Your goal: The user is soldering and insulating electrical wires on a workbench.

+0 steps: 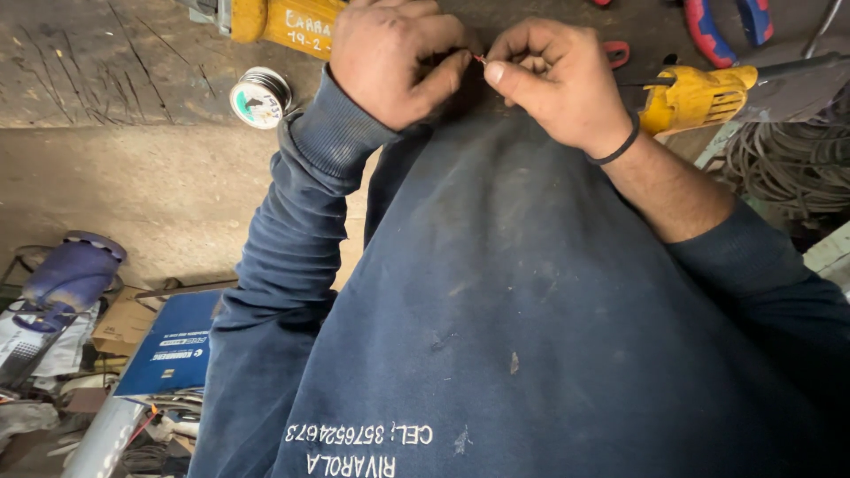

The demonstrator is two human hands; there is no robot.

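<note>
My left hand (394,57) and my right hand (553,80) meet at the edge of a worn wooden workbench (106,71). Both pinch a thin red wire (479,59) between thumb and fingers, the fingertips almost touching. Most of the wire is hidden by my fingers. A black band sits on my right wrist. My dark blue sweatshirt (531,310) fills the lower frame.
A spool of solder wire (260,97) lies left of my left hand. A yellow tool body (283,22) lies behind it, a yellow power tool (699,96) to the right, red-and-blue pliers (717,26) beyond. Coiled cable (792,164) at right. Blue box (173,345) and clutter on the floor.
</note>
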